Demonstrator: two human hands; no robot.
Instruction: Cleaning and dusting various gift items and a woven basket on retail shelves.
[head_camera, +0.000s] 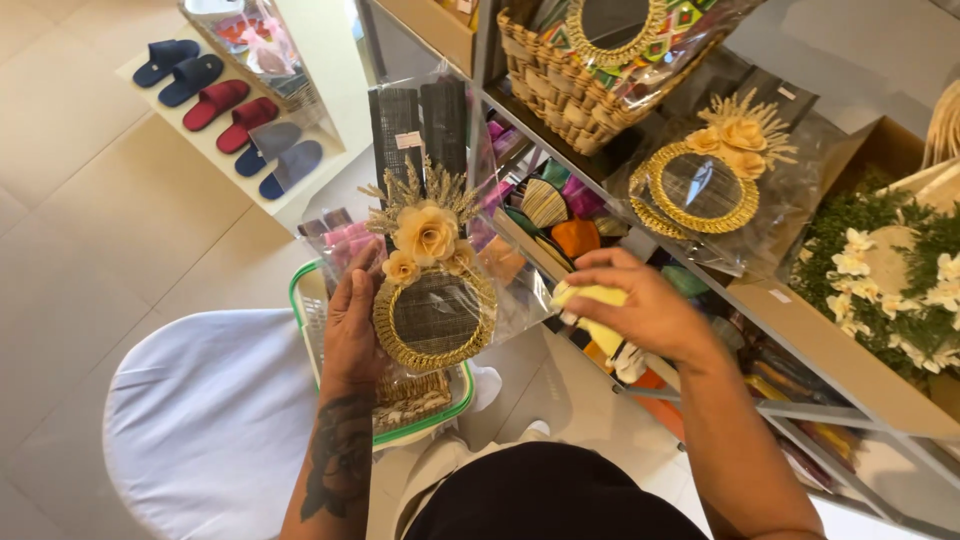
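Nearest: dark lap, then tattooed forearm.
Left hand (352, 330): fingers curled round left edge of wrapped woven mirror set (432, 270), clamping it (cellophane crinkled).
Right hand (640, 308): closed on yellow cloth (590, 312), just right of the wrap, over shelf front edge (830, 345).
Set location: held above green-rimmed tray (455, 415), beside white-covered stool (210, 420).
Axis: long axis runs up-down, dark mats on top, round gold frame low, face to camera.
Technique: likely best to brace the edge firmly, wipe lightly, avoid crushing paper flowers (425, 235).
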